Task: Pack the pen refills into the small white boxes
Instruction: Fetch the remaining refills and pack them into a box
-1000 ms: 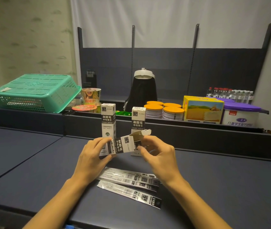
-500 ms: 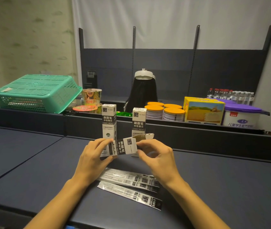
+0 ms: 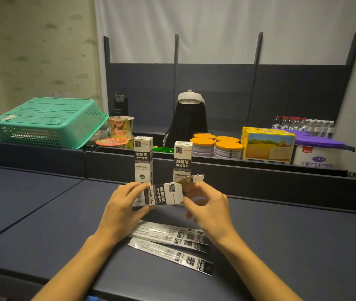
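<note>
Nearest on the dark table (image 3: 303, 246), flat refill packets (image 3: 170, 242) lie side by side below the wrists. Above them the left hand (image 3: 122, 209) grips a small white box (image 3: 164, 195) held sideways, while the right hand (image 3: 207, 205) pinches its open end, the flap (image 3: 192, 179) raised. Behind stand two upright boxes (image 3: 143, 159), and farther back a green basket (image 3: 49, 122).

A dark blue table (image 3: 42, 213) is carrying three flat refill packets (image 3: 170, 240), which are lying side by side near its front edge. Two white boxes (image 3: 143, 159) are standing upright farther back on it, well apart from the packets and just before a raised ledge (image 3: 259, 177).
</note>
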`<state>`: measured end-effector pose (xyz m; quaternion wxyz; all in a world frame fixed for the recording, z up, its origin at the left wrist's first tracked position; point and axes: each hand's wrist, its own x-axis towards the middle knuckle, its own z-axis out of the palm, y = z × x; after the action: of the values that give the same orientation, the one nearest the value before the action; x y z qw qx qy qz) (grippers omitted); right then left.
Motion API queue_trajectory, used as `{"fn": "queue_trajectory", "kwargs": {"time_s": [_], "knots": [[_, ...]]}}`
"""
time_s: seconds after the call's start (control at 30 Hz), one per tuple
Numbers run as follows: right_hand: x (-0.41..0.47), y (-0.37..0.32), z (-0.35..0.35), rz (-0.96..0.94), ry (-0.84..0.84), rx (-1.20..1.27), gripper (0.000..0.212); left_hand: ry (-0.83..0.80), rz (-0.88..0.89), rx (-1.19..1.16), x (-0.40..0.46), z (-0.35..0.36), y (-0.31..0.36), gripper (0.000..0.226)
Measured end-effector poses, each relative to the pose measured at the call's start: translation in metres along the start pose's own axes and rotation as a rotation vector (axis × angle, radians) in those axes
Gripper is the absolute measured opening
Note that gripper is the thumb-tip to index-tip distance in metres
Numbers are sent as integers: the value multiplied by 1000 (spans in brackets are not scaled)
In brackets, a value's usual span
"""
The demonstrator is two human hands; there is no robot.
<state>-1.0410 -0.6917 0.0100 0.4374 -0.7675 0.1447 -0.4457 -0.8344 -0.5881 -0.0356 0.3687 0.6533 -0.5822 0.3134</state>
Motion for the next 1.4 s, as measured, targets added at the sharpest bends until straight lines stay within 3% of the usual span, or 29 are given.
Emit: {"fn": "queue_trajectory", "kwargs": {"time_s": [0.27, 0.37, 0.87, 1.03, 1.23, 1.4], "knots": [[-2, -2, -1, 41, 2, -25, 4, 3, 3, -13, 0, 0, 1, 73], [-3, -3, 0, 44, -10, -40, 11, 2, 14, -9, 0, -1, 2, 73], [7, -2, -20, 52, 32, -38, 7, 43, -94, -51, -1, -3, -3, 66], [9, 2, -28, 215, -204, -202, 4, 35, -96, -48, -1, -2, -2, 65], [7, 5, -34, 317, -604, -502, 29, 35, -105, -50, -2, -3, -2, 66], [5, 11, -33, 352, -652, -649, 31, 37, -105, -65, -1, -4, -2, 66]]}}
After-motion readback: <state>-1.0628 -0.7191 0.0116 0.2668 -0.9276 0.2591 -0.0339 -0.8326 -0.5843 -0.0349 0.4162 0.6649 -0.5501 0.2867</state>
